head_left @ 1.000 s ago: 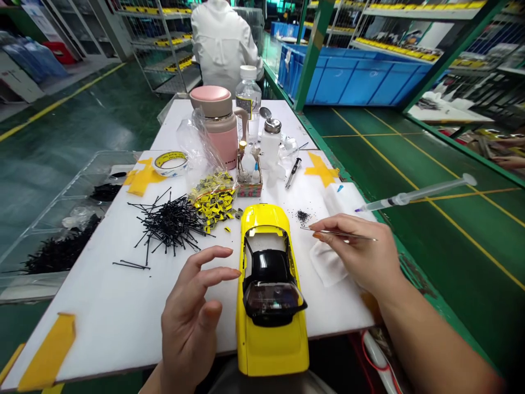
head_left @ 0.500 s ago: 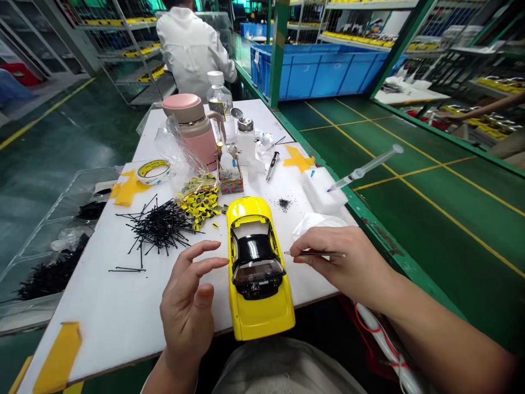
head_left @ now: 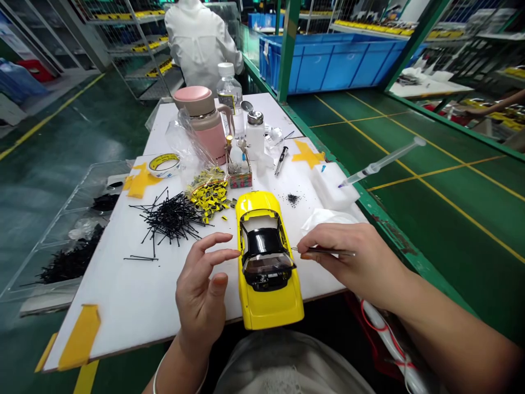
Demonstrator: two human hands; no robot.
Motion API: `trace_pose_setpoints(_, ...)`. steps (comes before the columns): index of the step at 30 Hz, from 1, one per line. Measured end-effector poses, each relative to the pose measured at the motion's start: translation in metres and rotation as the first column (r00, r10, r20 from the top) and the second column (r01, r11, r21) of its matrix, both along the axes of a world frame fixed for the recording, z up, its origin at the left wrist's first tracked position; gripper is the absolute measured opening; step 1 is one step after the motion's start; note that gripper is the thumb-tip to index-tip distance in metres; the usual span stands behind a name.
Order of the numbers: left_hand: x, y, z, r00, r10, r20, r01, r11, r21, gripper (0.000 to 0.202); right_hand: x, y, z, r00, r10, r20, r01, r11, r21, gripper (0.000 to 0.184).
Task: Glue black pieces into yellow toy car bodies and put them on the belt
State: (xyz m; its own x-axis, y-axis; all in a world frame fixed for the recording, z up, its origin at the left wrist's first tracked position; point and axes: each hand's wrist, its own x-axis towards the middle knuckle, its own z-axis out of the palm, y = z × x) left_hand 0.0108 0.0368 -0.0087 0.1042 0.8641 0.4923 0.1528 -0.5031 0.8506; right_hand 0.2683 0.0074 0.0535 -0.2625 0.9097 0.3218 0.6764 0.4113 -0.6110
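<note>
A yellow toy car body (head_left: 273,306) with a black roof lies at the near edge of the white table (head_left: 118,306). To its left is my left hand (head_left: 205,284), fingers apart, a fingertip close to or touching the car's side. My right hand (head_left: 344,249) is on the other side, closed on thin metal tweezers (head_left: 332,251) whose tip points at the car's right flank. Beyond the left hand lie a heap of thin black rods (head_left: 172,216) and a pile of small yellow-and-black pieces (head_left: 209,200). Tiny black bits (head_left: 292,199) are scattered past the car.
A pink mug (head_left: 207,128), a clear bottle (head_left: 229,90) and a pump-top bottle (head_left: 255,134) stand farther back. At right, a syringe (head_left: 381,162) sticks out of a white foam block (head_left: 334,186). A tape roll (head_left: 164,164) lies left. A person in white (head_left: 203,41) sits ahead.
The whole view has shifted, so everything appears slightly right and higher. My hands, the tweezers and the car keep nearly the same places relative to each other.
</note>
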Motion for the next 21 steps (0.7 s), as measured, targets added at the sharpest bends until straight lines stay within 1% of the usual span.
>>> trace_pose_setpoints(5, 0.001, 0.000, 0.003, 1.000, 0.003, -0.019, -0.003, 1.000, 0.021, 0.032, -0.001, -0.001, 0.001, 1.000, 0.024, 0.004, -0.024, 0.999, 0.036, 0.019)
trace_pose_setpoints(9, 0.004, 0.000, 0.006, 0.999, 0.043, -0.014, -0.043, 0.999, 0.028, 0.036, -0.002, 0.000, 0.008, 0.999, 0.031, 0.037, -0.031, 1.000, -0.005, 0.018)
trace_pose_setpoints(13, 0.006, 0.000, 0.008, 0.998, 0.044, -0.032, -0.043, 0.999, 0.029, 0.036, -0.001, -0.001, 0.014, 0.999, 0.013, 0.036, -0.012, 1.000, -0.008, 0.017)
trace_pose_setpoints(16, 0.005, 0.001, 0.007, 0.999, 0.040, -0.024, -0.040, 0.999, 0.034, 0.035, 0.001, -0.003, 0.013, 1.000, -0.021, 0.017, 0.020, 1.000, 0.013, 0.016)
trace_pose_setpoints(21, 0.001, 0.000, 0.003, 0.999, 0.013, -0.046, -0.012, 0.999, 0.030, 0.033, 0.003, -0.007, 0.007, 0.997, -0.071, -0.024, 0.072, 0.996, 0.048, 0.015)
